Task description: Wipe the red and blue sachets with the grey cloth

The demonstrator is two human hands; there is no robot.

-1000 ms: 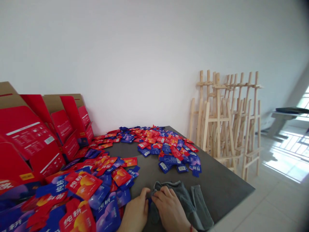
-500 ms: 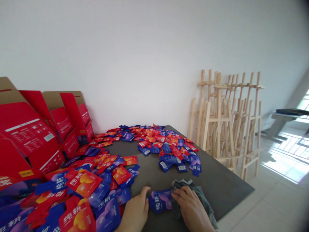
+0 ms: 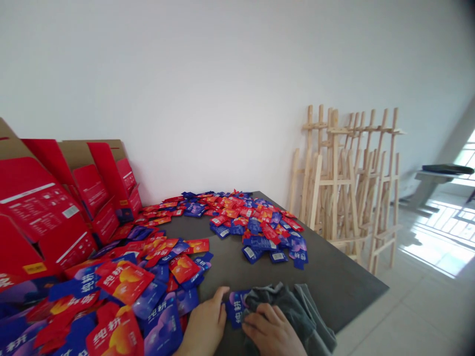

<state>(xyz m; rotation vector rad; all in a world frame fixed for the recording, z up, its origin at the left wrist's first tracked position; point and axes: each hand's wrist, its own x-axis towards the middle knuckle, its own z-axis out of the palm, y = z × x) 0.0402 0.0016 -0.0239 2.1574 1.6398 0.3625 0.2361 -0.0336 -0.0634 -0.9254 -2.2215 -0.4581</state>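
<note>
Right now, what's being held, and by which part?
Fingers of the right hand press a grey cloth onto a blue sachet; the left hand lies beside it. No firm grip shows.

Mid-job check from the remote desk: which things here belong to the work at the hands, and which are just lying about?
In the work: right hand on a grey cloth; blue sachet under the cloth's edge; left hand beside it; sachet heaps.

Just lying about: open red cartons; wooden easels; bench by the window.

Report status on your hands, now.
Right hand on grey cloth. Blue sachet partly under cloth. Left hand beside sachet, empty. Loose sachets next to left hand.
</note>
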